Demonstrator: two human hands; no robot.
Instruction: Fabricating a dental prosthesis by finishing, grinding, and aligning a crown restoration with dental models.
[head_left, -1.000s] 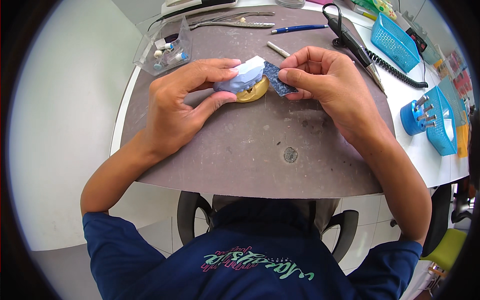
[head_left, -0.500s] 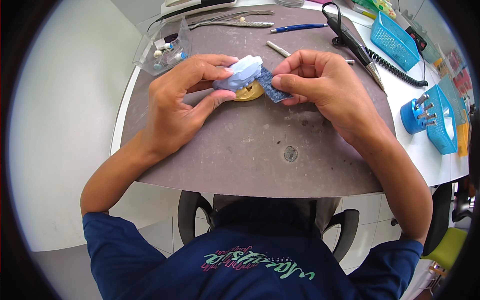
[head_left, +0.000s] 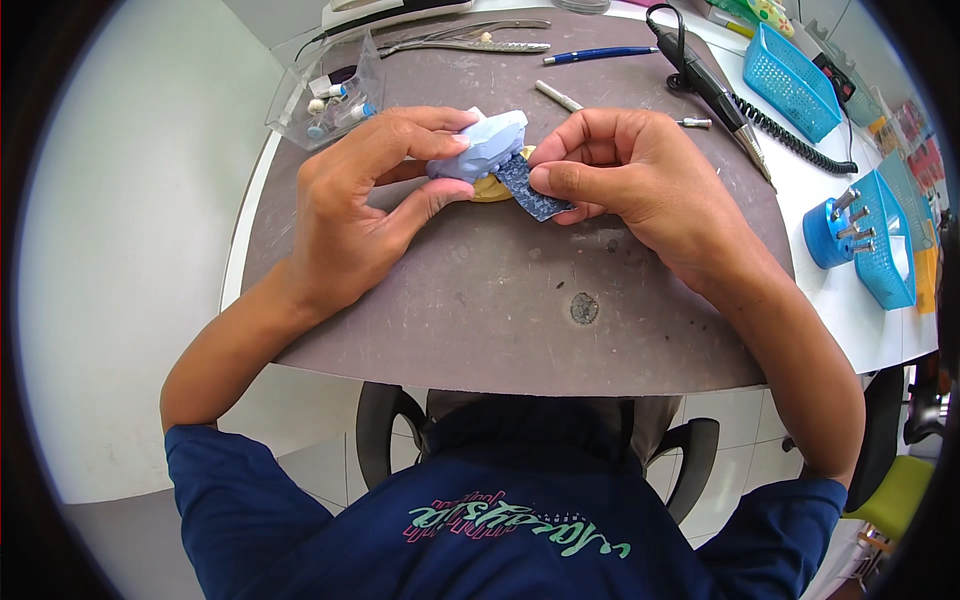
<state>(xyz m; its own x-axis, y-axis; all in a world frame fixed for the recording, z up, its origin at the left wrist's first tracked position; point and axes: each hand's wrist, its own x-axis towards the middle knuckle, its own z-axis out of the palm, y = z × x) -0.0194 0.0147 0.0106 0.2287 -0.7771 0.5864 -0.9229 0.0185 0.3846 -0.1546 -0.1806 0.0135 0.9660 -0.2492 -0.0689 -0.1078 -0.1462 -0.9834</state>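
My left hand (head_left: 362,195) is closed around a light blue dental cast (head_left: 490,142), thumb on the near side and fingers on the far side. Below it a yellow dental cast (head_left: 488,190) rests on the brown work mat, partly covered by the blue one. Between the thumb and fingers of my right hand (head_left: 640,175) is pinched a dark blue mottled strip (head_left: 533,192), which looks like articulating paper. Its left end lies against the right side of the two casts; whether it reaches between them is hidden.
A clear tray (head_left: 345,95) of small bottles stands at far left. Behind the hands lie metal pliers (head_left: 480,47), a blue pen (head_left: 600,55) and a silver rod (head_left: 557,96). A corded handpiece (head_left: 715,100), blue baskets (head_left: 790,85) and a blue bur holder (head_left: 830,233) are at right.
My right hand has moved slightly left and nearer to me, bringing the strip across the front of the yellow cast. My left hand and the blue cast have barely shifted.
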